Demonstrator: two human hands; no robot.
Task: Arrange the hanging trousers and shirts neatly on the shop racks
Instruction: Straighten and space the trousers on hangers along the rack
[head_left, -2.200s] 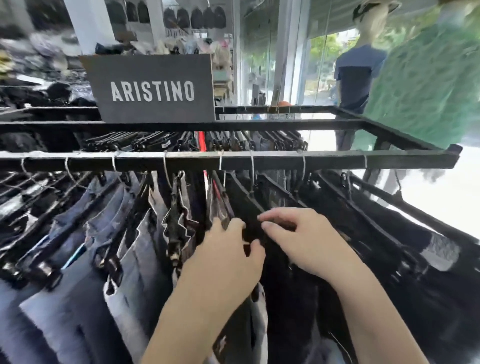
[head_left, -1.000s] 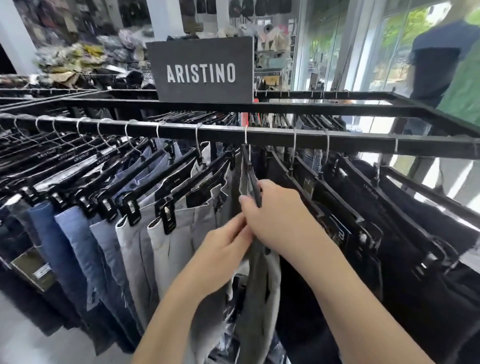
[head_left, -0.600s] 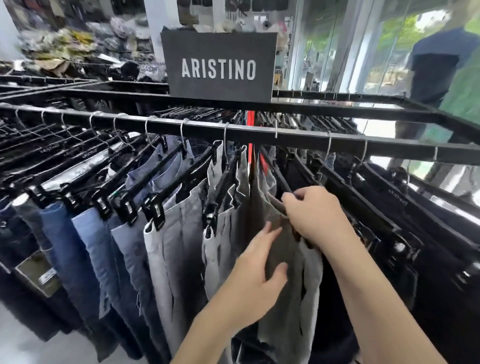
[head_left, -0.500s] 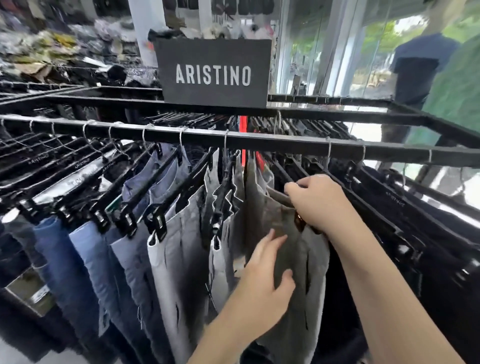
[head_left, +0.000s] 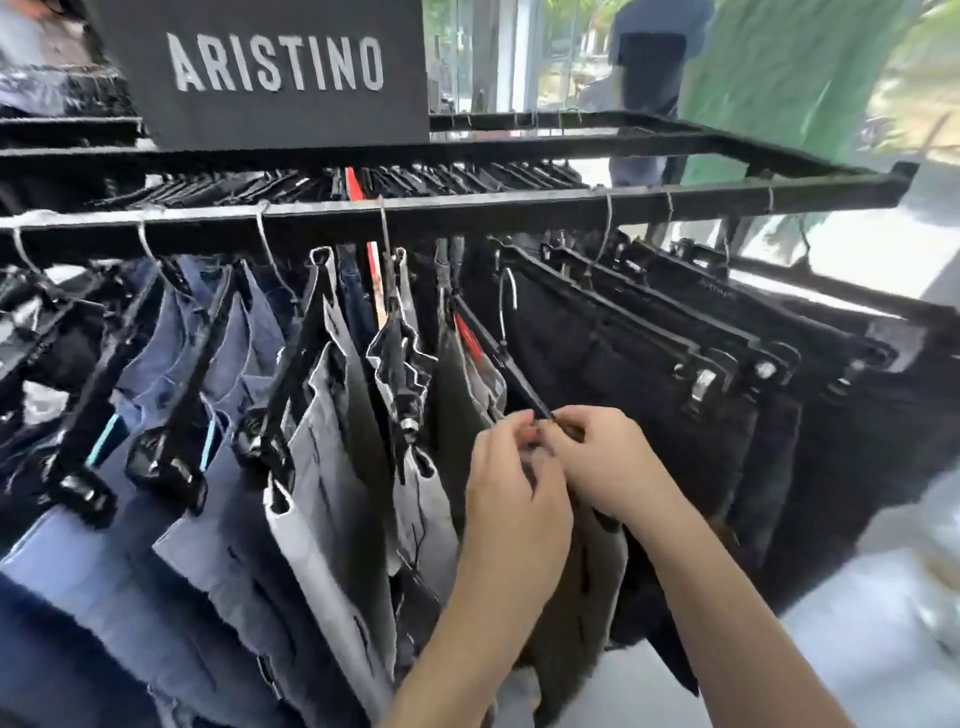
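The left hand (head_left: 511, 499) and right hand (head_left: 602, 462) meet below the middle of the front rail (head_left: 467, 213). Both pinch the near clip end of a black hanger (head_left: 498, 353) carrying olive trousers (head_left: 571, 597), which hang under that rail between grey trousers (head_left: 332, 519) and black trousers (head_left: 649, 374).

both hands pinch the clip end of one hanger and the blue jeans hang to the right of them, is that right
Not quite. The head view shows the left hand and right hand pinching the clip end of one hanger, but the blue jeans hang to the left of them. The black trousers are the ones on the right.
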